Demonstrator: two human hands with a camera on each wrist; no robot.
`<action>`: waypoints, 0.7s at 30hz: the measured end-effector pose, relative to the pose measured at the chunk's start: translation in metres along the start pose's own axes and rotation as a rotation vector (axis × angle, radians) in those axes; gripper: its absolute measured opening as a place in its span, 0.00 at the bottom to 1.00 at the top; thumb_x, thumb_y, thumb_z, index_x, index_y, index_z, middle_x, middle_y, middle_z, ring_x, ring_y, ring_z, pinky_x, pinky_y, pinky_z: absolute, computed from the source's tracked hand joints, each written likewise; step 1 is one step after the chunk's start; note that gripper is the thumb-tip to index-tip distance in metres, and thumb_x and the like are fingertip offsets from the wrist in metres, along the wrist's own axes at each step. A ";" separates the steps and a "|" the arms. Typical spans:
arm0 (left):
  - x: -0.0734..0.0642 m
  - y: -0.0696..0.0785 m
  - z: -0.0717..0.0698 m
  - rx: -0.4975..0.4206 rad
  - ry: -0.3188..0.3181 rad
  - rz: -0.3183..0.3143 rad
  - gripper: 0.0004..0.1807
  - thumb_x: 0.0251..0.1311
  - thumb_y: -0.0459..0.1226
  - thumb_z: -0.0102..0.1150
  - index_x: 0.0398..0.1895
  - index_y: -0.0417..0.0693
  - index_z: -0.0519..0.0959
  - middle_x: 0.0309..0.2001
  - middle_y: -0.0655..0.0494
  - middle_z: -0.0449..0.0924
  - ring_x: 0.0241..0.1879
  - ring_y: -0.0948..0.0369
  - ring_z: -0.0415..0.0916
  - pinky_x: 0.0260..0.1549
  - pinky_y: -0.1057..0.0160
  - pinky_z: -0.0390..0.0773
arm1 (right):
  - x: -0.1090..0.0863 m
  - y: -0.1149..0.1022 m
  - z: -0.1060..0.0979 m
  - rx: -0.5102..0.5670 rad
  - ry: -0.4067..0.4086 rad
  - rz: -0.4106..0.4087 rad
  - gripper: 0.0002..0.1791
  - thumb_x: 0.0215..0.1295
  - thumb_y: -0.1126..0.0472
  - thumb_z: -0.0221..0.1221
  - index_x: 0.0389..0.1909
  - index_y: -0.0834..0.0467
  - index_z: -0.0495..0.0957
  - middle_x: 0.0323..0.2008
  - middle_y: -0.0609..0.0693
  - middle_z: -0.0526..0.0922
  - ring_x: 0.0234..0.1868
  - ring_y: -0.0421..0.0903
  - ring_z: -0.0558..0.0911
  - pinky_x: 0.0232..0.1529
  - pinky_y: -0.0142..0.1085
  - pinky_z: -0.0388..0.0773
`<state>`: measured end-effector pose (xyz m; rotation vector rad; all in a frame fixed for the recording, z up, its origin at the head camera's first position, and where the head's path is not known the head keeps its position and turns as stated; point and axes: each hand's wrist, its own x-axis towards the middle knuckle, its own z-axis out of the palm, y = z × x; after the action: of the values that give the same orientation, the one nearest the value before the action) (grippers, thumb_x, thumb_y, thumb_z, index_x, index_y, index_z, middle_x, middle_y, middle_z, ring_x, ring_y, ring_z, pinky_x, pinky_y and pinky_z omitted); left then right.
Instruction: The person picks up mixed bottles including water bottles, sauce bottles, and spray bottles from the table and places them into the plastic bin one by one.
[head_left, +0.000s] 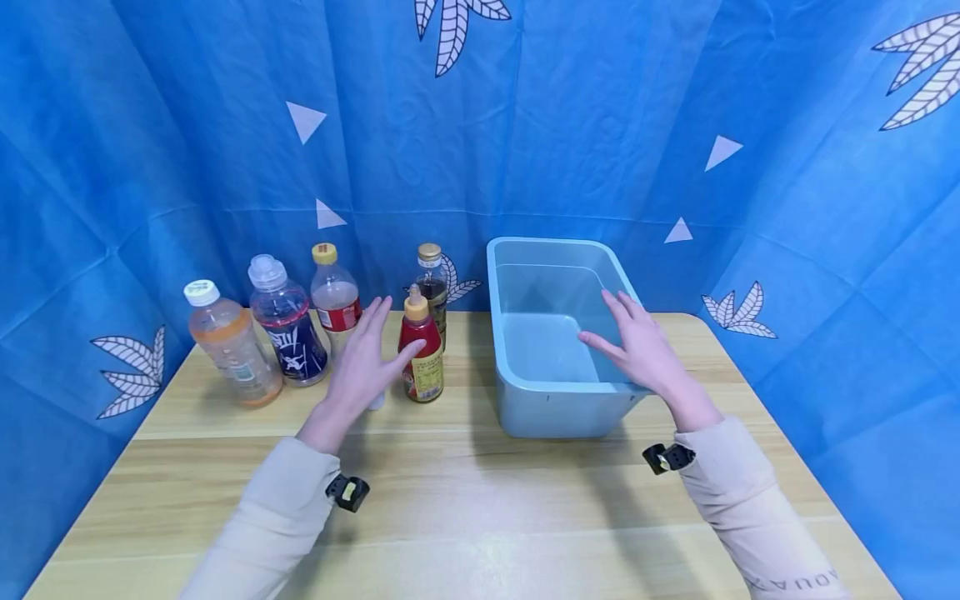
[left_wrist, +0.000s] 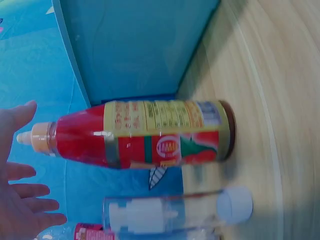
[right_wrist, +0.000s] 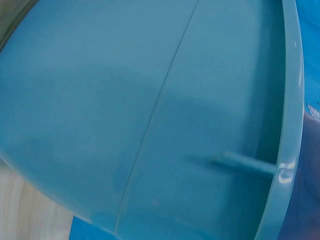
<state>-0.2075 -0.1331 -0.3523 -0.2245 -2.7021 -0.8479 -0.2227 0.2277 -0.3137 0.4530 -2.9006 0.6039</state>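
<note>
From my remote seat I see the person's 2 bare hands well apart, neither gripping anything. The left hand (head_left: 363, 362) has its fingers extended and its thumb spread, nearest to a red plastic squeeze bottle with a pale orange nozzle cap and a yellow label (head_left: 423, 358), which stands upright on the light wood-grain table (head_left: 465, 517). In the left wrist view the thumb and fingers lie on either side of that nozzle; I see no grip, and contact I cannot tell. The right hand (head_left: 637, 346), fingers extended and thumb out, hovers over the right side of a deep light-blue plastic tub (head_left: 558, 412); I cannot tell whether it touches the rim. Just behind the red bottle stands a dark-filled bottle with a gold cap (head_left: 433, 292). Left of it I make out 3 more: a clear bottle with a yellow cap and red label (head_left: 335, 302), partly covered by the left hand; a bottle with a white cap and dark-blue wrapper (head_left: 295, 342); and a clear bottle with a white cap and orange band (head_left: 238, 358). My left wrist view also gives me a clear bottle with a round white end at the table (left_wrist: 235, 205), beside the red bottle. A blue leaf-print curtain (head_left: 570, 142) hangs behind everything.
</note>
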 end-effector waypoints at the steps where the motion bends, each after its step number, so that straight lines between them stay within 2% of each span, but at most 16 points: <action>1: 0.000 0.001 0.002 -0.017 0.016 -0.003 0.45 0.52 0.57 0.54 0.67 0.44 0.52 0.66 0.43 0.49 0.63 0.46 0.49 0.56 0.43 0.56 | -0.001 0.001 -0.001 0.006 0.008 0.005 0.43 0.59 0.39 0.50 0.66 0.62 0.49 0.64 0.68 0.48 0.63 0.65 0.50 0.56 0.62 0.47; 5: 0.002 0.005 0.008 -0.103 0.076 -0.024 0.43 0.51 0.52 0.58 0.66 0.41 0.53 0.65 0.43 0.53 0.63 0.47 0.52 0.57 0.47 0.56 | -0.003 0.007 -0.004 0.044 0.024 0.031 0.43 0.60 0.42 0.51 0.66 0.64 0.49 0.63 0.69 0.48 0.62 0.66 0.51 0.56 0.61 0.51; 9: 0.003 0.009 0.014 -0.185 0.108 -0.062 0.42 0.51 0.48 0.60 0.65 0.41 0.54 0.63 0.42 0.56 0.61 0.47 0.54 0.56 0.46 0.57 | -0.006 0.013 -0.007 0.093 0.022 0.065 0.43 0.60 0.42 0.51 0.66 0.64 0.47 0.63 0.69 0.48 0.62 0.66 0.51 0.54 0.62 0.52; 15: 0.006 0.012 0.023 -0.264 0.116 -0.101 0.41 0.51 0.44 0.61 0.65 0.39 0.53 0.63 0.40 0.56 0.61 0.46 0.54 0.56 0.45 0.57 | -0.012 0.023 -0.009 0.137 0.043 0.079 0.41 0.60 0.45 0.52 0.65 0.65 0.49 0.63 0.69 0.50 0.61 0.66 0.53 0.54 0.62 0.53; 21: 0.008 0.013 0.029 -0.301 0.134 -0.130 0.41 0.52 0.42 0.61 0.65 0.40 0.52 0.63 0.40 0.56 0.61 0.47 0.54 0.57 0.46 0.56 | -0.019 0.031 -0.009 0.171 0.061 0.076 0.41 0.59 0.46 0.54 0.65 0.65 0.50 0.63 0.67 0.53 0.60 0.66 0.55 0.53 0.62 0.55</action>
<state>-0.2187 -0.1054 -0.3659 -0.0527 -2.4783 -1.2610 -0.2140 0.2629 -0.3206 0.3397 -2.8315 0.8664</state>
